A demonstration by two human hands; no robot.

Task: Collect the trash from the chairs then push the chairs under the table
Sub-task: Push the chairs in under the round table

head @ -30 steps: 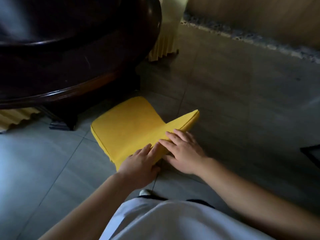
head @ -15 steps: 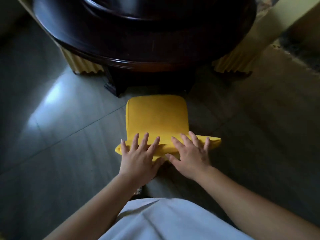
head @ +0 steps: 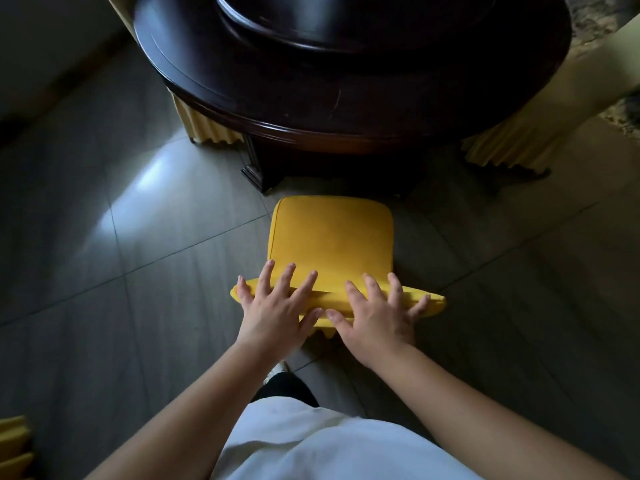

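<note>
Both hands, left hand (head: 273,306) and right hand (head: 377,315), press spread fingers (head: 289,275) on the yellow chair (head: 330,237) backrest; an uneven shove could skew it into the bench (head: 346,109) pedestal.

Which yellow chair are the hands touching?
The bright yellow padded chair in the middle, before the dark round wooden table; both hands rest on its backrest, the others stand untouched.
</note>
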